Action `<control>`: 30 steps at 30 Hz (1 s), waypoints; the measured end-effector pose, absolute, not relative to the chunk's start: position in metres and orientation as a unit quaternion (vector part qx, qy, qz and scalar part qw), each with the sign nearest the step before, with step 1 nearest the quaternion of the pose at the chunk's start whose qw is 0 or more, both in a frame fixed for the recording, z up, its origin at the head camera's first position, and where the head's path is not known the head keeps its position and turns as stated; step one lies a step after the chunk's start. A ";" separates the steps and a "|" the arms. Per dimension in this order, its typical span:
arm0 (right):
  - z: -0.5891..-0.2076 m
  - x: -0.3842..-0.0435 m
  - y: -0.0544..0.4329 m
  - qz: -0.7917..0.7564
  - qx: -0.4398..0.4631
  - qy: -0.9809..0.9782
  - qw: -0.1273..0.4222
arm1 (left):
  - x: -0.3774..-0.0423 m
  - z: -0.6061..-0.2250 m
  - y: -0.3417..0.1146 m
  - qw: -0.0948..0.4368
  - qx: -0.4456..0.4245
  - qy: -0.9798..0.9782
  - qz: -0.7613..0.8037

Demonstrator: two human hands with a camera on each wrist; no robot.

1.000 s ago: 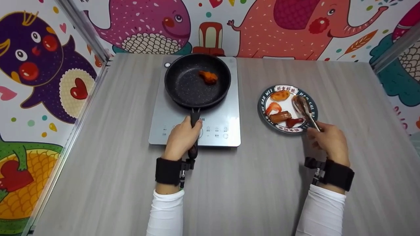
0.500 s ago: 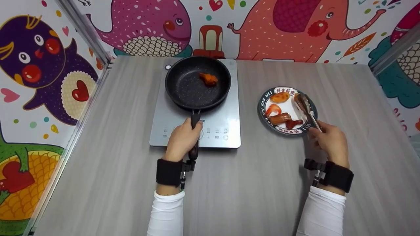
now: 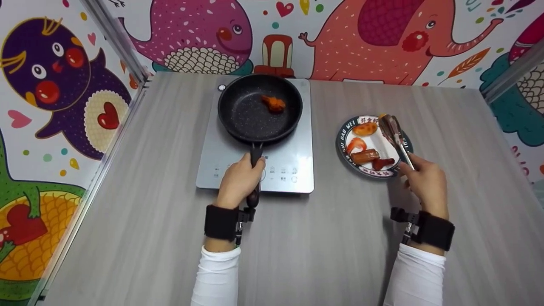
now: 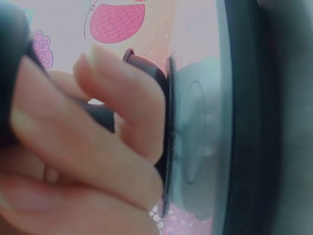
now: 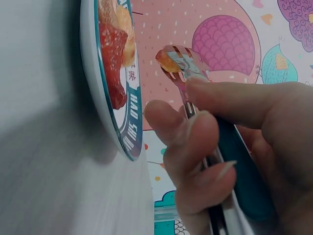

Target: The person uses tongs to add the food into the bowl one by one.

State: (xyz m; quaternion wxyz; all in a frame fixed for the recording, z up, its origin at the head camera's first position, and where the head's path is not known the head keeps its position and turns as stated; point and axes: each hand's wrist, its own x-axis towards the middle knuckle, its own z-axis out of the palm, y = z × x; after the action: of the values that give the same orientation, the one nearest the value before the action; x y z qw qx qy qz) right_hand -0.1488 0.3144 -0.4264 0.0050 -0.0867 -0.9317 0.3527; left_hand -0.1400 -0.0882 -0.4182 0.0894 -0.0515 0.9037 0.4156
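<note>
My left hand (image 3: 241, 178) grips the handle (image 3: 255, 195) of a black frying pan (image 3: 244, 119), its fingers curled round it in the left wrist view. One orange-brown chicken piece (image 3: 274, 104) lies in the pan. Metal tongs (image 3: 396, 138) are in my right hand (image 3: 427, 185), over the right side of a patterned plate (image 3: 340, 146). In the right wrist view, a small orange-yellow food piece (image 5: 167, 62) sits between the tongs' slotted tips, apart from the plate. Still on the plate are a yellow oval piece (image 3: 364, 129), a shrimp (image 3: 356, 145), a brown ribbed piece (image 3: 364, 157) and a dark red drumstick (image 3: 382, 163).
The pan stands on a silver induction cooker (image 3: 293, 170) at the back of the grey wooden table (image 3: 323, 255). Cartoon-printed walls (image 3: 340, 46) rise behind the table and on both sides. The plate is to the right of the cooker.
The tongs' tips have risen off the plate toward its far rim with the food piece between them. My left hand stays on the pan handle. The head view has shifted slightly.
</note>
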 end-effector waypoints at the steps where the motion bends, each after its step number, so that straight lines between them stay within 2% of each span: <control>1: -0.427 -0.149 0.313 0.352 -0.084 -0.932 0.009 | -0.140 -0.418 -0.088 0.087 -0.050 0.905 0.414; 10: -0.424 -0.152 0.299 0.353 -0.073 -0.933 0.013 | -0.140 -0.419 -0.088 0.083 -0.050 0.907 0.410; 23: -0.411 -0.159 0.262 0.337 -0.025 -0.939 0.067 | -0.141 -0.415 -0.087 0.087 -0.059 0.909 0.404; 30: -0.410 -0.162 0.237 0.322 0.003 -0.940 0.114 | -0.140 -0.417 -0.088 0.090 -0.061 0.907 0.407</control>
State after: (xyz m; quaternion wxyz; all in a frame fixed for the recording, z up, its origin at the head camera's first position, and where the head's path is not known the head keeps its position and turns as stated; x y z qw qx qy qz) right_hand -0.1622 0.2372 -0.4105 0.1138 0.0025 -0.9399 0.3220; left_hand -0.1397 -0.0879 -0.4169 0.0900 -0.0607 0.9068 0.4073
